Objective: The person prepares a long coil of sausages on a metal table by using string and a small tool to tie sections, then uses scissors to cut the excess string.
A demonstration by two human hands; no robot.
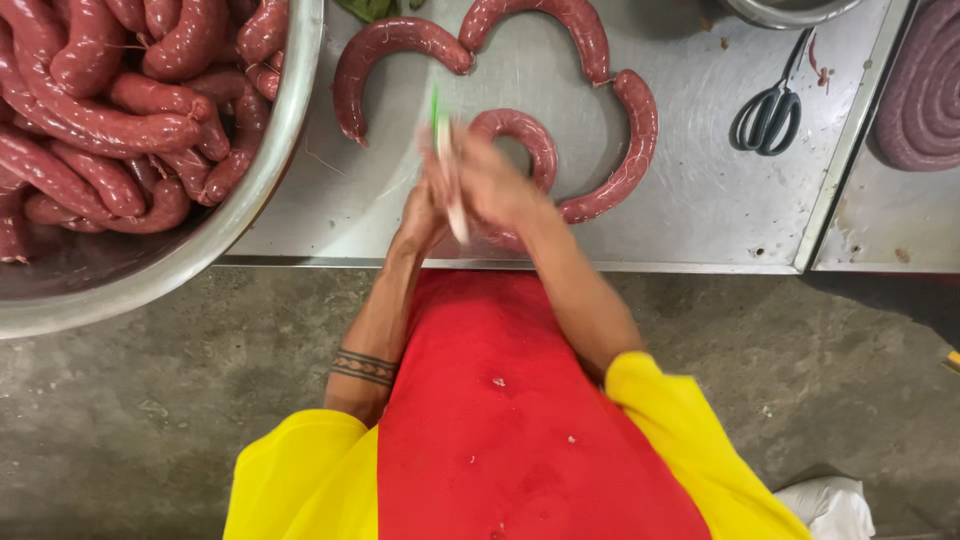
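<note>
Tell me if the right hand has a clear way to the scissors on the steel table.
Probably yes. The right hand is at the curled sausage, pressed against the left hand, which has a thin white and green strip at it. Between it and the scissors lies one curved sausage, low enough to pass over.

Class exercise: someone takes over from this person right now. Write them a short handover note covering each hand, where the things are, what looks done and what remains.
Left hand and right hand are pressed together over the metal table, blurred, with a thin white and green strip between them; the exact grip is unclear.
One curled sausage lies right under the hands.
Three curved sausages lie loose around it.
A big metal bowl on the left is full of sausages.
Scissors lie to the right, untouched.
Done and remaining: cannot tell.
</note>
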